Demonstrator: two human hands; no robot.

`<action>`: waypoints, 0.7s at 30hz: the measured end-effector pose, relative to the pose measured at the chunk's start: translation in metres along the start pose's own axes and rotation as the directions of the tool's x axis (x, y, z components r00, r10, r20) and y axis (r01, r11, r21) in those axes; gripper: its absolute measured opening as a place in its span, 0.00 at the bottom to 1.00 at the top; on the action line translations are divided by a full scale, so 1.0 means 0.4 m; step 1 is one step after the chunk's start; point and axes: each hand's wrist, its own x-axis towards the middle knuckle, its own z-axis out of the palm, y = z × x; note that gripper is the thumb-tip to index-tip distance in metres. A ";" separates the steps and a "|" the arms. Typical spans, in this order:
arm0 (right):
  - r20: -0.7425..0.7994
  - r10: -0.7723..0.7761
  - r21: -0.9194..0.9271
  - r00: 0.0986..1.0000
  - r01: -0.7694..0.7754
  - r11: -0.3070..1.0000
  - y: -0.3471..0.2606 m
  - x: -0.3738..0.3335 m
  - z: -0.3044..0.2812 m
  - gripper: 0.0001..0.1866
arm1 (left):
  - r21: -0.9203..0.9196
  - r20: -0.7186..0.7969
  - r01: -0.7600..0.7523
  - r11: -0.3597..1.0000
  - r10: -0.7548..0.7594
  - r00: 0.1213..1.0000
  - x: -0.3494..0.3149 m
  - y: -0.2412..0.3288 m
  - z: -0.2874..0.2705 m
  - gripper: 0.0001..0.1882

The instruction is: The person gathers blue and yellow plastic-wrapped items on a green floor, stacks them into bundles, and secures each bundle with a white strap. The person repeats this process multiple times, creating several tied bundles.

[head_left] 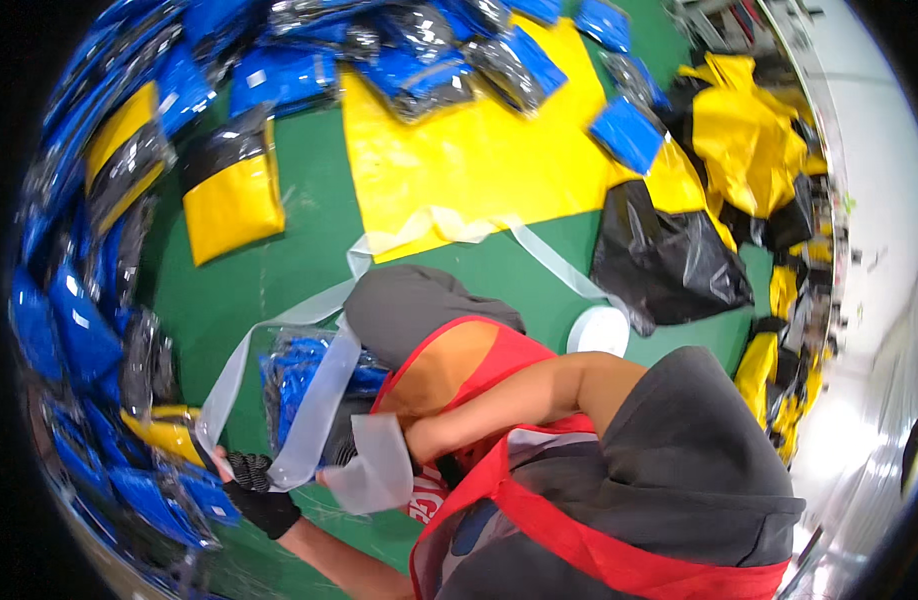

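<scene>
My left hand (257, 497), in a dark fingerless-looking glove, is closed on a long translucent white plastic strip (314, 410) at the lower left. From there the strip loops up across a yellow sheet (459, 160) and runs right toward a white roll (599, 332). A broad, loose piece of the strip hangs in front of my right hand (351, 440), hiding most of its fingers, so its grip does not show. Between my hands and the strip's loop lies a blue bundle in clear plastic (297, 375), partly covered by the strip.
Blue plastic-wrapped packages (279, 78) heap along the left and far side of the green floor (309, 190). One yellow-and-black package (237, 195) lies at the upper left. A black plastic piece (669, 255) and crumpled yellow sheeting (749, 135) are at the right, beside a white wall (879, 150).
</scene>
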 end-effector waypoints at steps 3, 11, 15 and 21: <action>0.226 0.002 0.274 0.974 -0.066 0.960 0.144 -0.012 0.093 0.11 | 0.255 -0.275 0.141 0.957 -0.069 0.959 0.078 0.024 0.158 0.23; 0.036 0.142 0.303 0.989 -0.146 0.942 -0.242 -0.129 -0.249 0.22 | 0.861 0.314 -0.283 0.423 -0.005 0.949 -0.046 0.140 0.468 0.34; 0.254 -0.191 -0.276 0.948 0.260 0.925 -0.213 0.196 -0.231 0.16 | 0.659 0.731 -0.587 0.472 -0.588 0.348 -0.216 0.142 0.545 0.24; 0.169 -0.161 -0.737 0.972 0.233 0.634 -0.355 0.620 -0.028 0.26 | 0.910 -0.316 0.408 0.073 -0.517 0.795 -0.492 -0.077 0.219 0.32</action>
